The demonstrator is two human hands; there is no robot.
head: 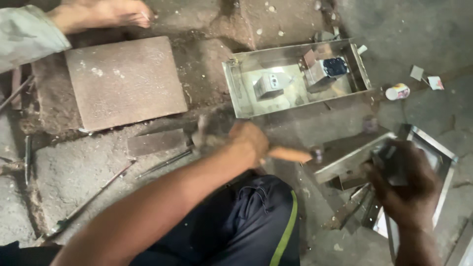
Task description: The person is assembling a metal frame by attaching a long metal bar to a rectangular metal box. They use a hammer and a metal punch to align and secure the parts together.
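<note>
My right hand (406, 180) grips and steadies the sheet-metal tray (438, 152); my left hand (249, 140), fingers wrapped, clenches the wooden-handled hammer (290, 154).

Metal workshop floor (rough, gritty), steel tray (295, 79), iron rods (84, 204), scrap offcuts (426, 78)

A wooden-handled hammer (290, 154), blurred, lies level just left of a shiny sheet-metal tray (433, 148), which tilts on the ground, its left rim (345, 160) nearest the hammer.
</note>
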